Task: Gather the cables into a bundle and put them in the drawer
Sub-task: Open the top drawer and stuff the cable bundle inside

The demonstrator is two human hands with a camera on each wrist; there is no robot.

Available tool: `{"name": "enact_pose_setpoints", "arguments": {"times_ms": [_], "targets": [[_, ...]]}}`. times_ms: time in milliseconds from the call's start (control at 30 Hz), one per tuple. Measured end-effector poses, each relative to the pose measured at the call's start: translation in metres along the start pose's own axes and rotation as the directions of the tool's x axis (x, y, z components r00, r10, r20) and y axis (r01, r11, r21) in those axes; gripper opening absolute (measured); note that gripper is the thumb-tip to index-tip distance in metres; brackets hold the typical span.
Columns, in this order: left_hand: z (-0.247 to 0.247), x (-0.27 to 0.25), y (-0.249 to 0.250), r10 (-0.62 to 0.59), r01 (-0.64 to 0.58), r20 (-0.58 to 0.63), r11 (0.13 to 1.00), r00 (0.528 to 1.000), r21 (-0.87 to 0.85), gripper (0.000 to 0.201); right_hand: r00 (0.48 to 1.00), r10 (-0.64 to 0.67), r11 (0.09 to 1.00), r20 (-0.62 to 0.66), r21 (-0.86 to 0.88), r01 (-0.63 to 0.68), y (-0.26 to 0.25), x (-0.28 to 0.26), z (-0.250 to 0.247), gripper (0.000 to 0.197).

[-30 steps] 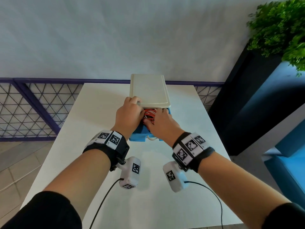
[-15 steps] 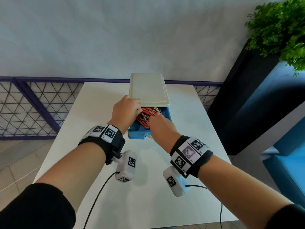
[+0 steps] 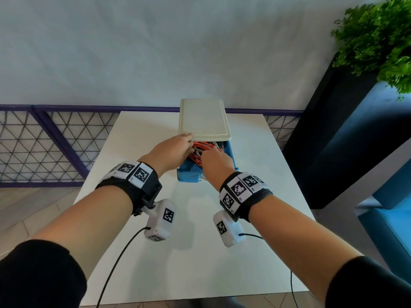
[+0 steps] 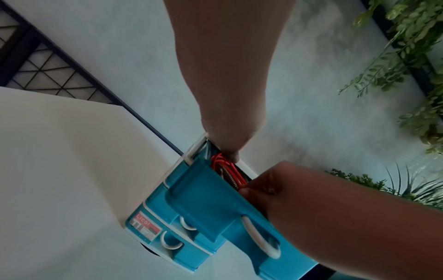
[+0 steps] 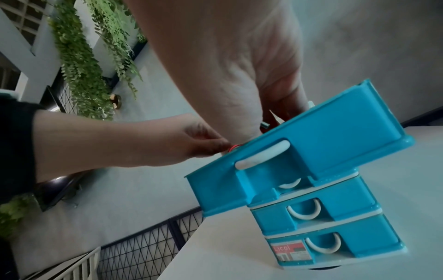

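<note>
A small blue drawer unit with a cream top [image 3: 203,117] stands at the back of the white table [image 3: 142,138]. Its top drawer [image 3: 230,152] [image 4: 203,195] [image 5: 323,136] is pulled out. Inside lies a tangle of red cables [image 3: 200,145] [image 4: 219,159] with a metal coiled one. My left hand [image 3: 189,143] [image 4: 230,153] reaches in from the left, fingers stretched out and pressing on the cables. My right hand [image 3: 208,154] [image 4: 246,189] hangs over the drawer's front right, fingers curled down onto the cables. Most of the bundle is hidden under both hands.
Below the open drawer sit closed blue drawers [image 5: 335,208] with white handles. A dark cabinet [image 3: 333,134] with a green plant [image 3: 378,36] stands to the right of the table. A purple mesh railing [image 3: 44,141] runs behind and to the left.
Both hands lay close together over the drawer. They have since spread apart, the left toward the back left corner, and more of the red cables shows between them.
</note>
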State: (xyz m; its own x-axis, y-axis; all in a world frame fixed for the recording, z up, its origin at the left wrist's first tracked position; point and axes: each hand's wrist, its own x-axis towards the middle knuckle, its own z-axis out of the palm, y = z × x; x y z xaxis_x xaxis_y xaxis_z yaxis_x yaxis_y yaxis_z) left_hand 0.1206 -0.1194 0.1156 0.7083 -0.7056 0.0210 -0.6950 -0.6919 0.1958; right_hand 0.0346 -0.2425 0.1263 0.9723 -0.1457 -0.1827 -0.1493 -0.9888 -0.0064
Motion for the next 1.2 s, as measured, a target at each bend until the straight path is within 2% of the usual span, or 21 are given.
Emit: {"name": "enact_pose_setpoints", "arguments": {"times_ms": [67, 167, 300, 400, 467, 533, 600, 633, 733, 800, 900, 1000, 1100, 1200], "targets": [[-0.001, -0.005, 0.0, -0.012, 0.008, 0.076, 0.999, 0.997, 0.052, 0.044, 1.0, 0.003, 1.0, 0.008, -0.024, -0.003, 0.001, -0.001, -0.001, 0.041], [-0.003, -0.01, 0.004, -0.025, 0.006, 0.115, 0.986, 0.993, 0.168, 0.051, 1.0, 0.0, 1.0, 0.026, -0.028, 0.0, 0.006, -0.003, 0.0, 0.047], [-0.006, -0.01, 0.004, -0.029, 0.027, 0.144, 0.999, 0.989, 0.017, 0.054, 0.998, 0.017, 1.0, 0.067, 0.001, -0.017, 0.007, 0.002, -0.002, 0.05], [-0.011, -0.012, 0.003, 0.009, -0.002, 0.088, 0.997, 0.996, -0.08, 0.053, 0.996, 0.034, 0.999, 0.082, 0.013, -0.035, 0.001, 0.008, -0.006, 0.044], [-0.01, -0.013, 0.0, 0.016, -0.002, 0.087, 0.988, 0.996, -0.153, 0.068, 0.995, 0.042, 0.999, 0.094, 0.021, -0.044, -0.001, 0.011, -0.005, 0.044], [-0.007, -0.012, -0.003, 0.013, 0.023, 0.171, 0.979, 0.985, -0.203, 0.1, 0.995, 0.044, 0.999, 0.084, 0.017, -0.045, 0.0, 0.012, -0.002, 0.049], [-0.003, -0.011, -0.003, -0.005, 0.039, 0.26, 0.991, 0.966, -0.127, 0.123, 0.997, 0.038, 0.999, 0.066, 0.019, -0.039, 0.002, 0.012, 0.001, 0.055], [-0.002, -0.01, -0.002, -0.021, 0.036, 0.27, 0.998, 0.963, -0.052, 0.127, 0.998, 0.029, 0.999, 0.06, 0.015, -0.03, 0.003, 0.012, 0.002, 0.059], [-0.002, -0.01, 0.002, 0.002, -0.022, 0.16, 0.992, 0.987, 0.128, 0.118, 0.998, -0.042, 0.999, 0.053, -0.019, 0.043, 0.009, 0.013, 0.008, 0.063], [-0.002, -0.009, 0.002, 0.007, -0.017, 0.076, 0.99, 0.997, 0.139, 0.108, 0.995, -0.09, 0.996, 0.033, -0.01, 0.09, 0.013, 0.015, 0.014, 0.06], [-0.003, -0.004, 0.001, -0.014, 0.014, -0.001, 0.995, 1.0, 0.099, 0.095, 0.998, -0.064, 0.989, -0.014, 0.133, 0.065, 0.015, 0.014, 0.02, 0.071], [-0.002, -0.001, 0.004, -0.035, 0.032, 0.021, 0.992, 0.999, 0.122, 0.111, 0.994, -0.08, 0.986, -0.07, 0.139, 0.089, 0.015, 0.019, 0.025, 0.068], [0.001, 0.001, 0.005, -0.021, 0.008, 0.06, 0.978, 0.998, 0.21, 0.106, 0.983, -0.098, 0.981, -0.158, 0.153, 0.123, 0.019, 0.021, 0.028, 0.056], [0.001, 0.001, 0.002, 0.007, -0.024, 0.063, 0.961, 0.998, 0.277, 0.098, 0.947, -0.167, 0.979, -0.274, 0.065, 0.192, 0.026, 0.016, 0.03, 0.041]]}}
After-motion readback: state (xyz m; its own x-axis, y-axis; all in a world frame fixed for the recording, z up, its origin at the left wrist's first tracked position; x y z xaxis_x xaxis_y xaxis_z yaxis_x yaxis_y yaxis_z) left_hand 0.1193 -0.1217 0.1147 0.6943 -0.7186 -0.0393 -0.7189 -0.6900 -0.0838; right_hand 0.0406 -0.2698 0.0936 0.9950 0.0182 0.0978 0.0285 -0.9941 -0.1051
